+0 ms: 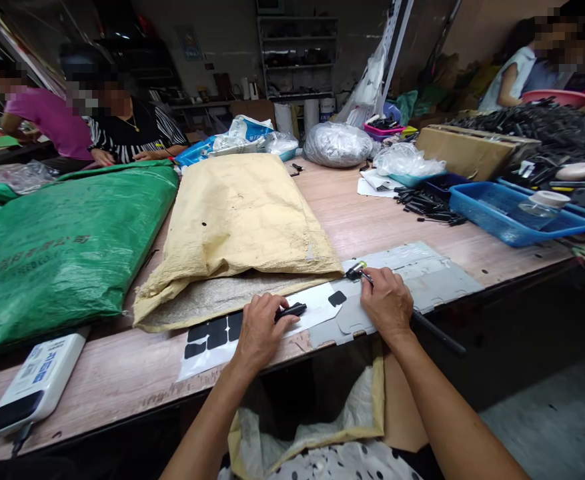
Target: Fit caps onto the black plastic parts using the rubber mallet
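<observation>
My left hand is closed round a short black cylindrical piece, its end sticking out past the thumb and fingertips. Beneath that hand lies a white backing sheet with black rounded patches; a single black patch is near its right end. My right hand grips a tool with a long black handle, which slants out behind the wrist. Beyond the fingertips shows a shiny metal and yellow-green head. Whether it joins that handle is hidden by my hand. Under it is a grey board.
A cream sack lies just beyond my hands, with a green sack to its left. A white power bank sits at the left edge. Blue trays and black parts are at right. An open sack hangs below the edge. Other people sit across.
</observation>
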Motion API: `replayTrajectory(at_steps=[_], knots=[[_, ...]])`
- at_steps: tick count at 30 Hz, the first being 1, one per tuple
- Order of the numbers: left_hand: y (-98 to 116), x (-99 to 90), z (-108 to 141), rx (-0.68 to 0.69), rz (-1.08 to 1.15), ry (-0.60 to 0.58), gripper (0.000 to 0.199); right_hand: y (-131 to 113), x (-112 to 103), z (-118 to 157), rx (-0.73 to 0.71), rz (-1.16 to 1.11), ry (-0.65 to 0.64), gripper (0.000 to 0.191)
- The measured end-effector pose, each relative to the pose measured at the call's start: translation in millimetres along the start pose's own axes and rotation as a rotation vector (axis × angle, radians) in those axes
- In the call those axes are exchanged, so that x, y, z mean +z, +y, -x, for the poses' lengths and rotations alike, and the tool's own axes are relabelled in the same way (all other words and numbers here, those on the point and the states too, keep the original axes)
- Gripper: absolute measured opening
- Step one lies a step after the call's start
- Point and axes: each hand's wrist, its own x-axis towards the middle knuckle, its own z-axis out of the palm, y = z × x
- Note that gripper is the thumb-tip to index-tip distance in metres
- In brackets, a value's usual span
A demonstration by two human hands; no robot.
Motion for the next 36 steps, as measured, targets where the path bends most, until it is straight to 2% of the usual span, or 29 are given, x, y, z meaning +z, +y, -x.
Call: replayTrajectory(at_steps=[6, 10, 13, 16, 19, 22, 27, 29, 33, 36], knots=[[-4.6, -1.1, 1.5, -0.017, 0.149, -0.007, 0.016, 5.1, -0.6, -2.1, -0.010, -0.043, -0.017, 0.025], [-3.3, -3.0, -1.0, -0.044, 0.183, -0.007, 0.013, 1.0, -15.2, -4.0, -0.017, -0.185, -0.018, 0.026], [-1.6, -2.8, -2.0, -0.063, 0.188, 0.002, 0.013, -17.4, -35.1, -0.6, -0.043, -0.410, 0.006, 0.026], [-0.8, -2.3, -2.8, -0.076, 0.184, 0.005, 0.013, -45.0, -52.8, 9.3, -0.119, -0.649, -0.085, 0.023], [-1.6, -1.4, -2.7, -0.076, 0.192, 0.009, 0.013, -70.7, -60.7, 23.4, -0.197, -0.752, -0.167, 0.024], [-3.5, 0.0, -1.9, -0.070, 0.208, 0.020, 0.012, -87.7, -61.5, 35.8, -0.277, -0.733, -0.212, 0.027], [-6.1, 1.9, -1.7, -0.067, 0.214, 0.028, 0.011, -100.5, -58.4, 48.3, -0.366, -0.639, -0.123, 0.033], [-6.4, 2.5, -1.9, -0.068, 0.204, 0.026, 0.012, -101.6, -55.2, 51.0, -0.392, -0.578, -0.144, 0.035], [-6.1, 3.2, -1.7, -0.070, 0.203, 0.037, 0.012, -97.2, -51.4, 47.7, -0.380, -0.537, -0.218, 0.032], [-4.6, 2.7, -1.7, -0.072, 0.208, 0.035, 0.012, -92.0, -55.2, 40.4, -0.325, -0.597, -0.130, 0.029]])
